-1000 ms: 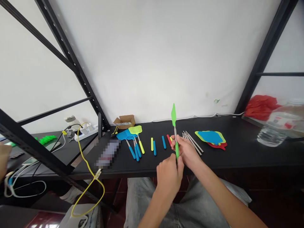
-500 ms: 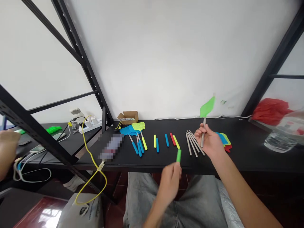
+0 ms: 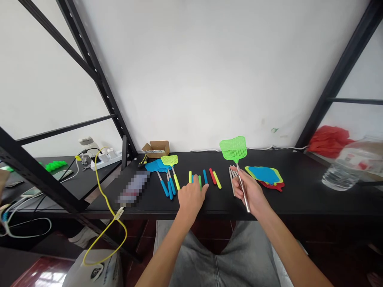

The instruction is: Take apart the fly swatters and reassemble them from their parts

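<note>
In my right hand (image 3: 250,193) is a green fly swatter head (image 3: 233,148) on a bare metal rod (image 3: 244,193), its mesh tilted up above the table. Just behind those fingers lie several loose metal rods (image 3: 231,184). My left hand (image 3: 190,197) rests over the loose handles with thumb and index finger apart. A green handle (image 3: 200,181) shows between them, beside a partly covered blue handle (image 3: 195,178) and a yellow handle (image 3: 190,176). Farther right lie another blue handle (image 3: 205,177), a red handle (image 3: 212,176) and a second yellow handle (image 3: 217,180).
Assembled blue and yellow swatters (image 3: 170,160) lie left, near an open cardboard box (image 3: 156,148). Loose swatter heads (image 3: 265,175) are stacked right. A clear plastic bottle (image 3: 341,175) and red bag (image 3: 330,140) stand far right. A yellow cable (image 3: 103,191) hangs over the table edge.
My left hand has moved left and forward, bringing the green handle down among the other handles. My right hand has moved left and lower, turning the green mesh face toward me.
</note>
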`<state>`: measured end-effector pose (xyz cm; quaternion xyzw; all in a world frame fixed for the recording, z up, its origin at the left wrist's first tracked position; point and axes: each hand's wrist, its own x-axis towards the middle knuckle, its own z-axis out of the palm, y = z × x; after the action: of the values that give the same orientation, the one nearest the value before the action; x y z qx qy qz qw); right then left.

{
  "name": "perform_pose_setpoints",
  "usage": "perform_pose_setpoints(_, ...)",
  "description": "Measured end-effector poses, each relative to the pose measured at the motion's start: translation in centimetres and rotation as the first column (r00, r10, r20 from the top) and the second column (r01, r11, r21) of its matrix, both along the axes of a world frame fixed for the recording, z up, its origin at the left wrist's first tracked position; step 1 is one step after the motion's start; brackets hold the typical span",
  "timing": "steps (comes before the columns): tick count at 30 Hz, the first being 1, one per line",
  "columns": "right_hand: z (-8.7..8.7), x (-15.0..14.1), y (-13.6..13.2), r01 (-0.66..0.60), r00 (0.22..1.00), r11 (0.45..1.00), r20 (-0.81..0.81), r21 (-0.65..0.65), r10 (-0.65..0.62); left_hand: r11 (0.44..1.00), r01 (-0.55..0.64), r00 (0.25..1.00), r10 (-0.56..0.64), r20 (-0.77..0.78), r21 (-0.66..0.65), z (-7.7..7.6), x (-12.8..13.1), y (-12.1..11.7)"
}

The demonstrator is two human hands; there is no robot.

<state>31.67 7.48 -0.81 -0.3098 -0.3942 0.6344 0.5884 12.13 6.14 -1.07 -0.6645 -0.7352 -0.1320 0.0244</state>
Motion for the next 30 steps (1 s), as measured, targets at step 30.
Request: perform_pose_setpoints(30, 0.6, -2.8, -3.2, -0.465, 0.881, 0.879, -0.155, -0.103, 0.448, 0.914, 0.307, -0.396, -0.129, 0.909, 0.264, 0.9, 4.7, -0.3)
